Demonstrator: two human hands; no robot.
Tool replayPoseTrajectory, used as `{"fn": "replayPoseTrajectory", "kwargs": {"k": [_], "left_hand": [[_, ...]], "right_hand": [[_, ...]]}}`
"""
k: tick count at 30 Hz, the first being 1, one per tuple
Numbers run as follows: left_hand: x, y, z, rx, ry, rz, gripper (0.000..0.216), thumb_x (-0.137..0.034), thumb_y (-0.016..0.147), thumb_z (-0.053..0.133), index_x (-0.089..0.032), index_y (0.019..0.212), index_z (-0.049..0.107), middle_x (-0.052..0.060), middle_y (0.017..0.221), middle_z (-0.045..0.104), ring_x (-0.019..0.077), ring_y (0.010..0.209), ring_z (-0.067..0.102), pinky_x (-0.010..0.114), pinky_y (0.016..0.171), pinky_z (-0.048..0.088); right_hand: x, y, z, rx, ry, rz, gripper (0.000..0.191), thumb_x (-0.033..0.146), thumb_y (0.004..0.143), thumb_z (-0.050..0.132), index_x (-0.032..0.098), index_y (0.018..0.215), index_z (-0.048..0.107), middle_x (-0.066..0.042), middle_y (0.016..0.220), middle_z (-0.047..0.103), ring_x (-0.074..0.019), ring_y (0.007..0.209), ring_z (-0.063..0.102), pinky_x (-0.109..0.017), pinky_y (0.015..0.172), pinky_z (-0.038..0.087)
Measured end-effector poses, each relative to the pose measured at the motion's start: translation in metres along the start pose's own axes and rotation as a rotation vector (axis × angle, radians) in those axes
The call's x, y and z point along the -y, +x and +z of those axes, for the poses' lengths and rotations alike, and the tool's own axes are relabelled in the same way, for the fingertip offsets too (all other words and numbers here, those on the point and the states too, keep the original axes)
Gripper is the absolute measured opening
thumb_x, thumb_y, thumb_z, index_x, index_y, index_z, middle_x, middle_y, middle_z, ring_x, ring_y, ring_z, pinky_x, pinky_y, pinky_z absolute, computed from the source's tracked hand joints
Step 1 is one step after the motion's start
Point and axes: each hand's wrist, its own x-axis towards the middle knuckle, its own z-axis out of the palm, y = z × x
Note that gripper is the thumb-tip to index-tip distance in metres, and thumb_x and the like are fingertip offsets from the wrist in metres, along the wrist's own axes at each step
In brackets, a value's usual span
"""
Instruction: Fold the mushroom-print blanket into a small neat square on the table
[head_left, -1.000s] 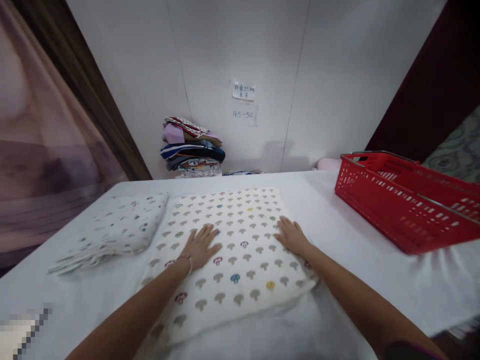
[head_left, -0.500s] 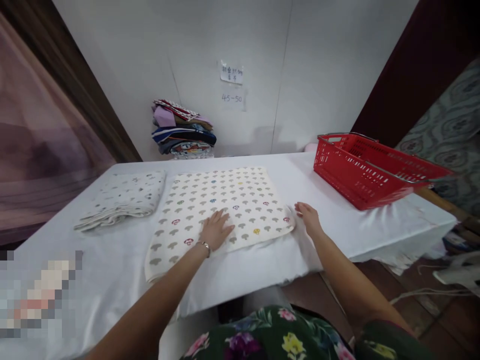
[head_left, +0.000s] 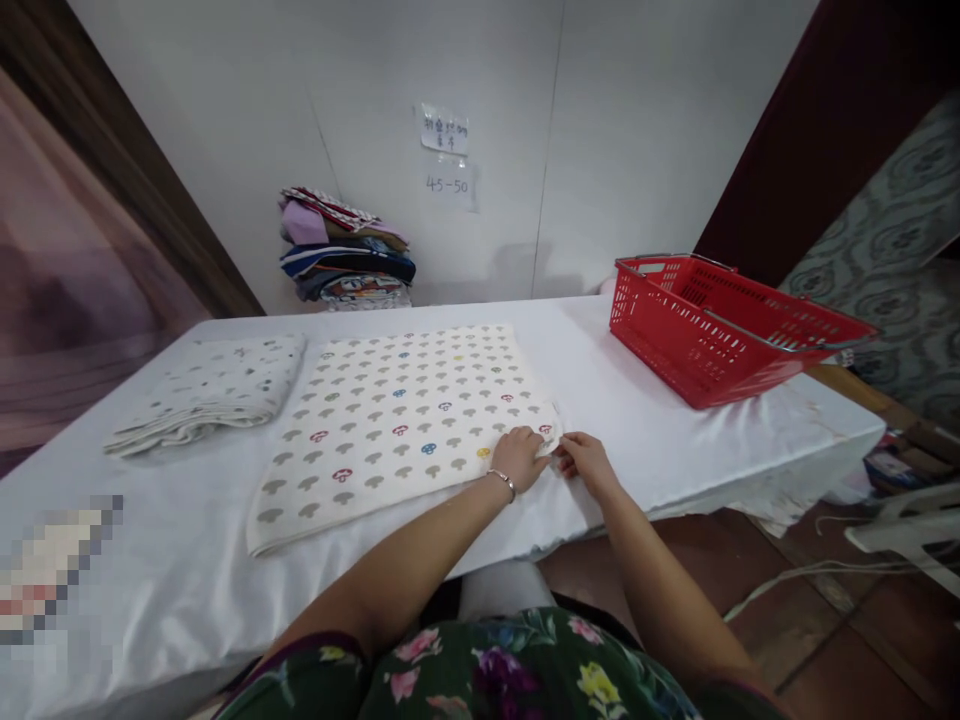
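Note:
A cream cloth printed with grey and a few coloured mushrooms lies folded flat on the white-covered table. At its near right corner my left hand, with a bracelet at the wrist, has its fingers closed on the edge. Right beside it, my right hand pinches the same corner between thumb and fingers. The corner is slightly lifted between the two hands, and part of it is hidden by my fingers.
Left of it lies another folded cloth with small dark prints. A stack of folded fabrics stands by the wall at the back. The red basket sits at the right. A pixelated patch covers the table's left front.
My left hand has slid right from the cloth's near middle to its right corner. My right hand has come in from beside the corner and taken hold of it.

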Motion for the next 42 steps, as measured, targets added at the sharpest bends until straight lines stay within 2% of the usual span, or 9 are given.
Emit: {"fn": "replayPoseTrajectory", "kwargs": {"k": [3, 6, 11, 16, 22, 32, 35, 38, 42], "left_hand": [[0.001, 0.010, 0.007, 0.003, -0.089, -0.084, 0.021, -0.034, 0.085, 0.049, -0.021, 0.090, 0.065, 0.005, 0.094, 0.062, 0.0185, 0.095, 0.054, 0.031, 0.084, 0.040], [0.005, 0.014, 0.009, 0.003, -0.209, -0.192, 0.030, -0.033, 0.089, 0.041, -0.020, 0.083, 0.067, 0.003, 0.088, 0.066, 0.0161, 0.087, 0.057, 0.027, 0.080, 0.041], [0.008, 0.017, 0.006, -0.009, -0.292, -0.324, 0.029, -0.033, 0.087, 0.041, -0.023, 0.086, 0.068, 0.001, 0.087, 0.069, 0.0155, 0.081, 0.060, 0.025, 0.072, 0.041], [0.002, 0.016, 0.001, 0.020, -0.263, -0.376, 0.025, -0.031, 0.086, 0.043, -0.025, 0.088, 0.067, 0.000, 0.085, 0.069, 0.0155, 0.080, 0.061, 0.025, 0.072, 0.041], [-0.006, 0.013, 0.001, -0.021, -0.172, -0.310, 0.019, -0.026, 0.083, 0.046, -0.022, 0.089, 0.064, 0.001, 0.093, 0.064, 0.0142, 0.084, 0.058, 0.025, 0.074, 0.042], [-0.008, 0.013, 0.001, 0.025, -0.111, -0.237, 0.022, -0.022, 0.084, 0.045, -0.023, 0.099, 0.061, 0.003, 0.097, 0.061, 0.0158, 0.092, 0.056, 0.027, 0.080, 0.043], [-0.009, 0.012, -0.001, 0.026, -0.112, -0.221, 0.029, -0.019, 0.084, 0.043, -0.023, 0.107, 0.060, 0.003, 0.101, 0.060, 0.0164, 0.097, 0.054, 0.028, 0.083, 0.043], [-0.009, 0.011, -0.005, 0.005, -0.032, -0.175, 0.032, -0.020, 0.086, 0.041, -0.025, 0.113, 0.057, 0.004, 0.102, 0.058, 0.0180, 0.097, 0.053, 0.029, 0.078, 0.044], [-0.011, 0.009, -0.008, 0.014, 0.126, -0.063, 0.030, -0.020, 0.087, 0.039, -0.024, 0.110, 0.057, 0.007, 0.101, 0.055, 0.0207, 0.097, 0.050, 0.031, 0.075, 0.044]], "right_hand": [[-0.003, 0.002, 0.001, 0.000, -0.005, -0.031, 0.009, 0.024, 0.074, 0.054, 0.017, 0.079, 0.051, 0.003, 0.060, 0.059, -0.0075, 0.037, 0.051, -0.017, 0.031, 0.037], [-0.005, 0.003, 0.000, 0.008, -0.012, -0.050, 0.012, 0.025, 0.073, 0.053, 0.018, 0.082, 0.049, 0.004, 0.061, 0.059, -0.0079, 0.036, 0.050, -0.017, 0.029, 0.035], [-0.005, 0.005, 0.001, -0.005, -0.051, -0.048, 0.013, 0.029, 0.075, 0.053, 0.019, 0.081, 0.048, 0.003, 0.062, 0.060, -0.0075, 0.036, 0.050, -0.016, 0.028, 0.034], [-0.005, 0.009, 0.003, -0.012, -0.094, -0.006, 0.018, 0.035, 0.077, 0.054, 0.019, 0.077, 0.048, 0.003, 0.058, 0.058, -0.0082, 0.035, 0.050, -0.016, 0.027, 0.031], [-0.007, 0.009, 0.005, -0.004, -0.095, -0.102, 0.013, 0.031, 0.075, 0.053, 0.019, 0.071, 0.049, 0.006, 0.051, 0.053, -0.0082, 0.034, 0.049, -0.017, 0.027, 0.029], [0.002, 0.012, 0.006, 0.010, -0.264, -0.047, 0.019, 0.031, 0.071, 0.057, 0.018, 0.058, 0.053, 0.003, 0.041, 0.053, -0.0071, 0.030, 0.042, -0.018, 0.030, 0.027], [0.002, 0.009, 0.003, 0.019, -0.202, -0.063, 0.014, 0.027, 0.068, 0.055, 0.018, 0.058, 0.052, 0.004, 0.042, 0.052, -0.0072, 0.032, 0.043, -0.018, 0.032, 0.028], [0.002, 0.006, 0.000, 0.040, -0.051, -0.059, 0.014, 0.029, 0.066, 0.055, 0.018, 0.060, 0.051, 0.005, 0.044, 0.050, -0.0072, 0.033, 0.042, -0.018, 0.032, 0.026], [0.003, 0.003, -0.004, 0.090, 0.055, -0.036, 0.016, 0.032, 0.064, 0.058, 0.018, 0.061, 0.050, 0.006, 0.044, 0.049, -0.0065, 0.033, 0.039, -0.019, 0.032, 0.021]]}}
